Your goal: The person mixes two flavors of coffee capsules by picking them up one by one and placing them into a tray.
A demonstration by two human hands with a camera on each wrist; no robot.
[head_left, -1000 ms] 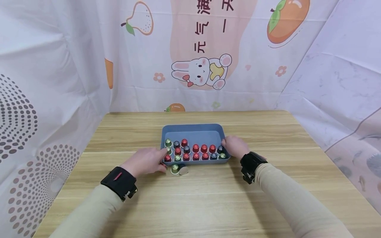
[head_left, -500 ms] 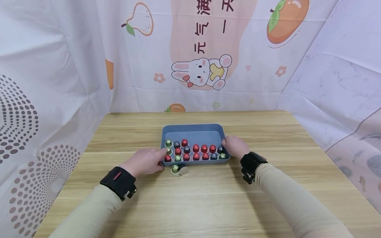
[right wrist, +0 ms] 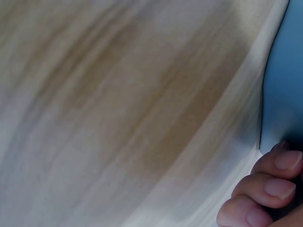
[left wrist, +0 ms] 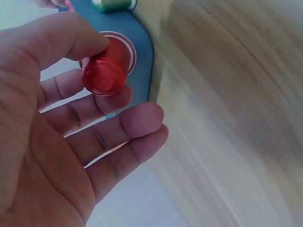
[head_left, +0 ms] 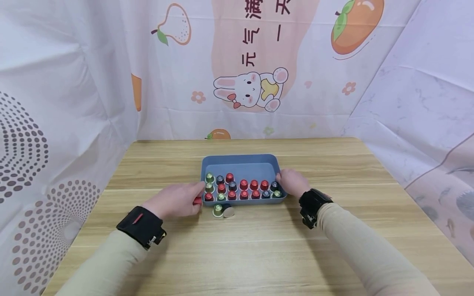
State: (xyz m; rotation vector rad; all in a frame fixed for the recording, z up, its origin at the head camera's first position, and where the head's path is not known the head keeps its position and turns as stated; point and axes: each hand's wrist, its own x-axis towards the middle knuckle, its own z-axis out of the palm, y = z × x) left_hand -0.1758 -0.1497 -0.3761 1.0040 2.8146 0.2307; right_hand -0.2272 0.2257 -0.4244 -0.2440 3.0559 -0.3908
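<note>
A red coffee capsule (left wrist: 104, 75) is pinched between the thumb and fingers of my left hand (head_left: 175, 200), its other fingers spread loosely in the left wrist view. This hand is just outside the left front corner of a blue tray (head_left: 248, 169). Green, red and dark capsules stand in rows along the tray's front half, among them a green capsule (head_left: 209, 188) beside my left fingertips. On the tray's right side, my right hand (head_left: 293, 182) grips the wall, its curled fingers (right wrist: 279, 188) against the outside in the right wrist view.
In front of the tray, a green capsule (head_left: 217, 210) stands on the wooden table (head_left: 259, 250). Touching it is a dark capsule tipped over, its pale lid (head_left: 228, 212) facing forward. A printed white curtain (head_left: 177, 90) hangs behind the table.
My left hand has drawn back slightly to the left with the red capsule, which was lower by the tray's front corner before. My right hand and the tray have stayed put.
</note>
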